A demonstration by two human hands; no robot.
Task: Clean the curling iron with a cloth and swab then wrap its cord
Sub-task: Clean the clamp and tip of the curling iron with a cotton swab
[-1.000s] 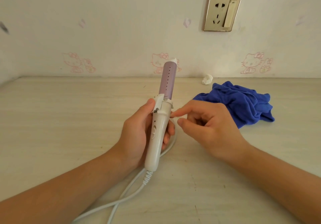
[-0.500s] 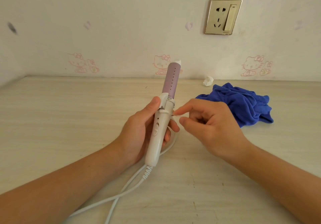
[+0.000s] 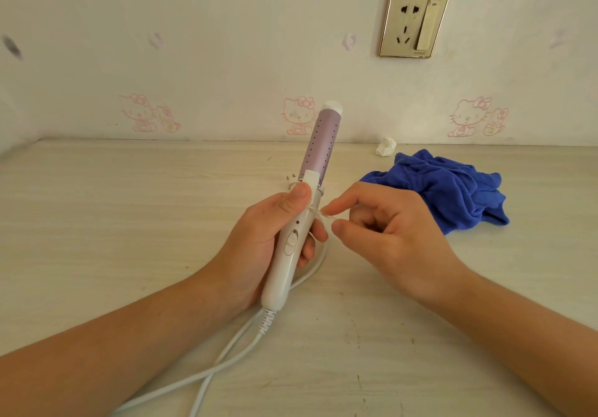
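Swab stage by the look of it; our left hand [image 3: 259, 238] is wrapped round the white handle of the curling iron [image 3: 318, 151], thumb up by the clamp lever, holding it off the table [image 3: 129, 206] with the purple barrel tilted up toward the wall; our right hand [image 3: 388, 232] pinches a thin white swab [image 3: 323, 215] between thumb and forefinger, its tip touching the seam just below the collar, the other fingers loosely curled.

Handling-wise, we'd guess the iron is light and rigid, with smooth plastic that's a bit slippery; the handle is the place to hold it, not the barrel or the clamp hinge, which looks like the fragile bit. The swab is flimsy and will likely bend if pushed hard, so light strokes. The cord [image 3: 266, 321] looks soft and floppy; it trails from the handle's end across the table toward us and off the bottom edge, not wrapped yet; the plug isn't in view.

The blue cloth [image 3: 446, 193] lies crumpled on the table to the right, well apart from the iron; a little white wad [image 3: 386, 146] sits near the wall behind it. No box, tray or other container shows.
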